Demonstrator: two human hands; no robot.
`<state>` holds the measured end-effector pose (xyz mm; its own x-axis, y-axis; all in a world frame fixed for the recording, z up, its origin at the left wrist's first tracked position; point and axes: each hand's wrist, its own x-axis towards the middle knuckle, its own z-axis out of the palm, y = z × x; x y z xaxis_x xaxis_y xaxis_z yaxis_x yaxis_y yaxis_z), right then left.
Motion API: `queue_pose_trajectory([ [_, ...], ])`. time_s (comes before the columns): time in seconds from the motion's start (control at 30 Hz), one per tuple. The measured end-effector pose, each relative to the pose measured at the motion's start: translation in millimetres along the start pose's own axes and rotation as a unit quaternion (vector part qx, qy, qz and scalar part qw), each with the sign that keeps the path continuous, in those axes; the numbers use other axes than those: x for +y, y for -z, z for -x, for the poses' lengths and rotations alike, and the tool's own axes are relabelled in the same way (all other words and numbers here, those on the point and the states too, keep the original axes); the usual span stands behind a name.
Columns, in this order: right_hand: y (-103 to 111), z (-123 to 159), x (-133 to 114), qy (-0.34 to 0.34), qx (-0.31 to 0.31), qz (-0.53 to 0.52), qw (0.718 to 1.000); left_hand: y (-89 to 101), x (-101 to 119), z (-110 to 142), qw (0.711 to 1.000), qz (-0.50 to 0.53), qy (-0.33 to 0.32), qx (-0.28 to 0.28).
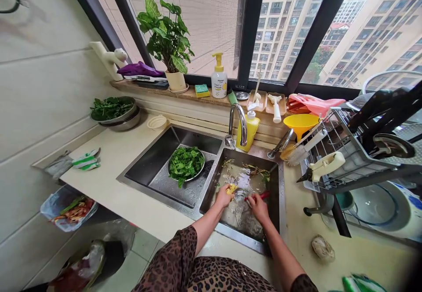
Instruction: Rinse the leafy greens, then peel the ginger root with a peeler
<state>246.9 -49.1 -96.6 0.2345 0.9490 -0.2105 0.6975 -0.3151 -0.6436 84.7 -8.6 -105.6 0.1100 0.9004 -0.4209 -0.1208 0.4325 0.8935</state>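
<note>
Over the water-filled right basin (pixel 281 204), my left hand (pixel 223 197) is closed around a knobbly yellow piece of ginger (pixel 231 189). My right hand (pixel 258 207) grips a slim tool with a red handle (pixel 265 194), just above the water. Its working end is too small and blurred to make out. Both hands are close together, a small gap between them. Brown and green scraps (pixel 260 169) float along the basin's far side. In the left basin (pixel 158 151), a round bowl heaped with leafy greens (pixel 186 163) sits on the wet bottom.
A curved faucet (pixel 244 127) rises between the basins, beside a yellow soap dispenser (pixel 249 129). Right of the sink stand a dish rack (pixel 343 160) with knives and a yellow funnel (pixel 300 122). More greens (pixel 110 108) fill stacked bowls at the left. A scrap bin (pixel 70 208) hangs below the counter.
</note>
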Motion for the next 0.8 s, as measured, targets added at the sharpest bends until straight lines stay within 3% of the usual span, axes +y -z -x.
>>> queue_pose_trajectory([
  [0.17,16,-4,-36,0.037,0.088,-0.196,0.976,-20.3,9,23,0.996,-0.049,-0.073,-0.014],
  [0.27,19,3,-59,0.056,0.130,-0.178,0.974,-36.0,19,39,0.990,-0.071,-0.122,-0.019],
  [0.37,25,9,-70,0.075,0.148,-0.101,0.981,-45.6,27,52,0.992,-0.053,-0.111,-0.007],
  [0.47,37,8,-68,0.065,0.181,-0.007,0.981,-48.2,33,60,0.998,0.010,-0.059,0.003],
  [0.57,44,7,-64,0.090,0.207,-0.020,0.974,-48.8,38,66,0.997,0.071,0.009,-0.009],
  [0.67,40,2,-56,0.157,0.141,-0.064,0.975,-48.1,36,68,0.995,0.084,0.020,-0.044],
  [0.73,32,-3,-41,0.121,0.123,-0.035,0.984,-43.8,31,64,0.993,0.090,0.019,-0.069],
  [0.8,22,-8,-19,0.036,0.126,0.036,0.991,-34.9,24,56,0.993,0.086,0.033,-0.079],
])
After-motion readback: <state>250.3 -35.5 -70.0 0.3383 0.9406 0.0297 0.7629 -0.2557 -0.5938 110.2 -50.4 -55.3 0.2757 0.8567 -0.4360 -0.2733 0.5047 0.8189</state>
